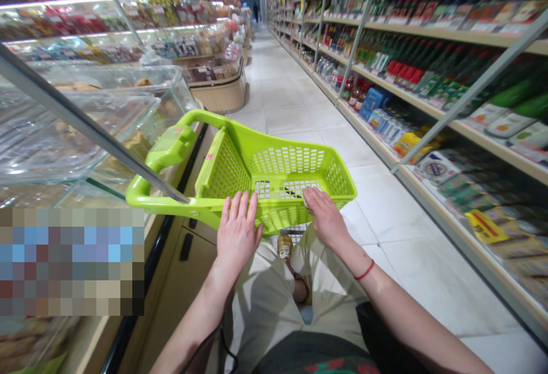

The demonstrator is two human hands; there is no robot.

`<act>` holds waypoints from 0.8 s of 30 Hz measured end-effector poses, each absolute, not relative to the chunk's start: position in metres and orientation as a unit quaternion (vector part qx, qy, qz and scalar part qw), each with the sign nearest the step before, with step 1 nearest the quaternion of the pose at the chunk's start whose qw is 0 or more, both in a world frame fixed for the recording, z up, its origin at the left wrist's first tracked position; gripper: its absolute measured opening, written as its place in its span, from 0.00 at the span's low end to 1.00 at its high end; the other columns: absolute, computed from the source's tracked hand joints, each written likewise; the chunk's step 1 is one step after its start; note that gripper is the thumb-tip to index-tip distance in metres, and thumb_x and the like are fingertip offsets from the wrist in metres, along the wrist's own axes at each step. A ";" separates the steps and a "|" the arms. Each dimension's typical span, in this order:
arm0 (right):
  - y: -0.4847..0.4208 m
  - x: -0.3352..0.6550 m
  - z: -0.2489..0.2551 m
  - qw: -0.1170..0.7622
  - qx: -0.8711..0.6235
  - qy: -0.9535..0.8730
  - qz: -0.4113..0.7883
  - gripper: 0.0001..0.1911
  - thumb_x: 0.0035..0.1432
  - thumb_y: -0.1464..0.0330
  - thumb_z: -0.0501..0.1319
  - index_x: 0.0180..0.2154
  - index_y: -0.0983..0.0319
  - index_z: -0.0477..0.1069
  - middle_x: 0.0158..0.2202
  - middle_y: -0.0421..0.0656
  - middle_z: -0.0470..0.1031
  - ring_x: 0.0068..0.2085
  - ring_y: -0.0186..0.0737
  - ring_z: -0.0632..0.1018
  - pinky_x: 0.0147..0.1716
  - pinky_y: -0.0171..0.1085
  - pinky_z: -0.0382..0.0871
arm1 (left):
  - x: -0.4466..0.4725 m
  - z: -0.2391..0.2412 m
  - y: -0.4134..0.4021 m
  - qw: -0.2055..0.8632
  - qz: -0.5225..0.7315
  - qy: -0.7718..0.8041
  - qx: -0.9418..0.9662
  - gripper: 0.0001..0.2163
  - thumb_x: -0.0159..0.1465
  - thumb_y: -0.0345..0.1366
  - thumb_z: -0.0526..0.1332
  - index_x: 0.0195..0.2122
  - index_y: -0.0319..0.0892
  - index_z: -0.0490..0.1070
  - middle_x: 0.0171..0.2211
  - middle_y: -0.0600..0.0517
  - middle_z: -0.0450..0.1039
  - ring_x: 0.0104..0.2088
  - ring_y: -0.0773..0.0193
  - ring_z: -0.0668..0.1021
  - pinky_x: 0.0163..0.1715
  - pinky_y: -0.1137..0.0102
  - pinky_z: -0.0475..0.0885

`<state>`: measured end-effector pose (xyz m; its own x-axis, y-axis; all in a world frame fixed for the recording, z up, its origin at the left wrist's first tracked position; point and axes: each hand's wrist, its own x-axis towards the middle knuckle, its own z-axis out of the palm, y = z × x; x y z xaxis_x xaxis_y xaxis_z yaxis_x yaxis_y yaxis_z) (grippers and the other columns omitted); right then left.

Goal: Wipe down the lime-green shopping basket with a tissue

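A bright green plastic shopping cart [299, 143] stands sideways in front of me, its basket holding nothing that I can see. My left hand [240, 222] lies over the near side rim, fingertips hooked across the edge and thumb on the outer wall. Farther right along that same rim, my right hand [327, 217] has its fingers bent over the edge, close together. The cart's handle [169, 148] is at the left, touched by neither hand. A red cord bracelet [364, 270] circles my right wrist.
Shelves of bottles, jars and boxes [436, 83] line the right side. Clear display bins [77, 117] and packaged goods [171, 8] stand at left, with a grey metal pole [94, 123] slanting across. A tiled aisle [274, 60] runs ahead toward a distant person [256, 11].
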<state>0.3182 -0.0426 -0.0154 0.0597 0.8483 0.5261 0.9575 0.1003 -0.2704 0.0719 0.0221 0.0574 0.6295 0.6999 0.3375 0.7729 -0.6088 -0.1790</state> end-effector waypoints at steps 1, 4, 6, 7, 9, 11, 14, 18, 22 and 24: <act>-0.043 0.318 -0.016 0.296 -0.672 -0.672 -0.094 0.35 0.58 0.83 0.48 0.67 0.64 0.60 0.65 0.54 0.67 0.68 0.47 0.65 0.66 0.55 0.61 | 0.072 0.057 0.022 0.154 -0.117 -0.414 -0.890 0.32 0.67 0.42 0.57 0.69 0.34 0.54 0.67 0.38 0.61 0.68 0.44 0.62 0.70 0.50 0.50; -0.038 0.306 -0.012 0.289 -0.685 -0.661 -0.099 0.36 0.58 0.83 0.48 0.67 0.65 0.59 0.64 0.55 0.68 0.68 0.49 0.65 0.66 0.56 0.61 | 0.072 0.057 0.022 0.151 -0.117 -0.415 -0.890 0.32 0.67 0.42 0.56 0.70 0.34 0.54 0.67 0.38 0.61 0.69 0.44 0.61 0.71 0.50 0.49; -0.031 0.293 -0.008 0.282 -0.675 -0.675 -0.092 0.36 0.58 0.84 0.48 0.67 0.65 0.60 0.65 0.55 0.67 0.68 0.49 0.65 0.66 0.55 0.60 | 0.072 0.057 0.022 0.148 -0.118 -0.415 -0.890 0.32 0.67 0.42 0.57 0.70 0.33 0.54 0.68 0.38 0.60 0.69 0.44 0.61 0.71 0.50 0.48; -0.027 0.286 -0.005 0.278 -0.665 -0.688 -0.086 0.36 0.58 0.84 0.48 0.67 0.66 0.60 0.66 0.55 0.66 0.68 0.48 0.65 0.67 0.54 0.60 | 0.072 0.057 0.021 0.147 -0.118 -0.416 -0.890 0.32 0.67 0.42 0.57 0.70 0.33 0.54 0.68 0.38 0.60 0.69 0.44 0.61 0.71 0.50 0.48; -0.022 0.277 -0.001 0.272 -0.644 -0.712 -0.072 0.36 0.57 0.84 0.49 0.67 0.65 0.60 0.67 0.55 0.64 0.69 0.48 0.64 0.67 0.53 0.59 | 0.072 0.058 0.021 0.144 -0.118 -0.416 -0.890 0.32 0.67 0.42 0.57 0.70 0.33 0.54 0.68 0.38 0.60 0.69 0.44 0.61 0.70 0.50 0.49; -0.020 0.276 0.000 0.275 -0.630 -0.723 -0.062 0.38 0.57 0.84 0.49 0.68 0.64 0.59 0.67 0.53 0.64 0.69 0.46 0.63 0.67 0.53 0.59 | 0.071 0.058 0.022 0.143 -0.117 -0.416 -0.890 0.33 0.67 0.42 0.57 0.70 0.33 0.53 0.68 0.38 0.60 0.69 0.45 0.61 0.70 0.50 0.49; -0.026 0.290 -0.004 0.289 -0.629 -0.719 -0.061 0.38 0.56 0.84 0.47 0.68 0.63 0.58 0.67 0.53 0.64 0.69 0.45 0.62 0.67 0.53 0.60 | 0.070 0.057 0.023 0.147 -0.116 -0.414 -0.891 0.33 0.67 0.42 0.57 0.70 0.34 0.53 0.68 0.38 0.60 0.69 0.45 0.61 0.70 0.51 0.49; -0.041 0.321 -0.015 0.301 -0.646 -0.698 -0.068 0.37 0.57 0.85 0.45 0.67 0.65 0.60 0.67 0.54 0.65 0.70 0.44 0.61 0.67 0.54 0.59 | 0.070 0.056 0.023 0.154 -0.117 -0.412 -0.890 0.33 0.67 0.43 0.57 0.70 0.33 0.53 0.68 0.38 0.60 0.68 0.44 0.61 0.70 0.50 0.48; -0.047 0.331 -0.021 0.302 -0.667 -0.677 -0.072 0.36 0.59 0.84 0.45 0.68 0.64 0.59 0.67 0.54 0.65 0.70 0.45 0.61 0.67 0.56 0.59 | 0.071 0.054 0.022 0.157 -0.115 -0.413 -0.890 0.33 0.67 0.43 0.57 0.70 0.33 0.53 0.68 0.38 0.60 0.69 0.44 0.61 0.70 0.50 0.48; -0.044 0.322 -0.020 0.300 -0.680 -0.665 -0.079 0.36 0.59 0.84 0.46 0.67 0.65 0.60 0.66 0.55 0.66 0.70 0.46 0.61 0.67 0.56 0.59 | 0.072 0.054 0.022 0.160 -0.113 -0.414 -0.889 0.33 0.67 0.43 0.56 0.70 0.33 0.53 0.68 0.38 0.60 0.68 0.44 0.61 0.70 0.49 0.48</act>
<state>0.3217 -0.0442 -0.0197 0.1044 0.8568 0.5050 0.9509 0.0628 -0.3031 0.0717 0.0219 0.0543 0.6322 0.6990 0.3343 0.7717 -0.6066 -0.1909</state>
